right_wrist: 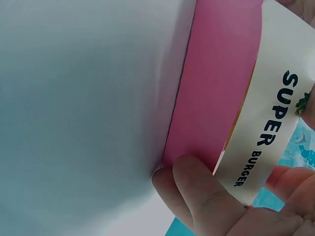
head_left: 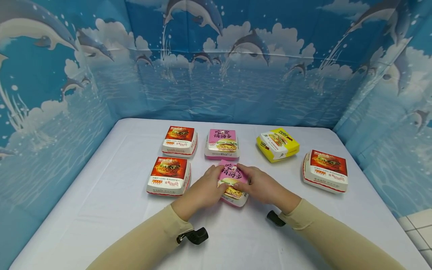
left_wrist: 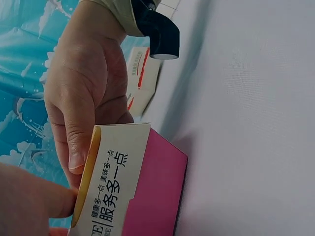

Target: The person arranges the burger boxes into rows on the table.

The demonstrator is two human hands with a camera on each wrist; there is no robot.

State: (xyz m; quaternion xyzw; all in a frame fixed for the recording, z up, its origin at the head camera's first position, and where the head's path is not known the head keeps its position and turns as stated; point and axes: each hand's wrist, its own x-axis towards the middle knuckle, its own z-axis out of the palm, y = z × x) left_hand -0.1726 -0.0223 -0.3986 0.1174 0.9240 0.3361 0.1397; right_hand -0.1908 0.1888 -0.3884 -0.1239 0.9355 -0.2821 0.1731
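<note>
A pink and white burger box (head_left: 233,180) is held between both hands at the front middle of the white table. From its left side the left hand (head_left: 209,187) grips it, thumb near the top face. The right hand (head_left: 261,183) grips the opposite side, with its thumb on the printed lid. Both lid and pink lower half show in the left wrist view, where the box (left_wrist: 165,182) looks closed. Fingers (right_wrist: 206,196) lie along the pink lower wall in the right wrist view. The undersides of the hands are hidden in the head view.
A second pink burger box (head_left: 222,144) stands just behind. Two red and white boxes, one rear (head_left: 180,141) and one front (head_left: 169,176), stand to the left. A yellow box (head_left: 278,144) sits back right, with another red box (head_left: 325,170) beyond it. Dolphin-print cloth (head_left: 216,90) walls the table.
</note>
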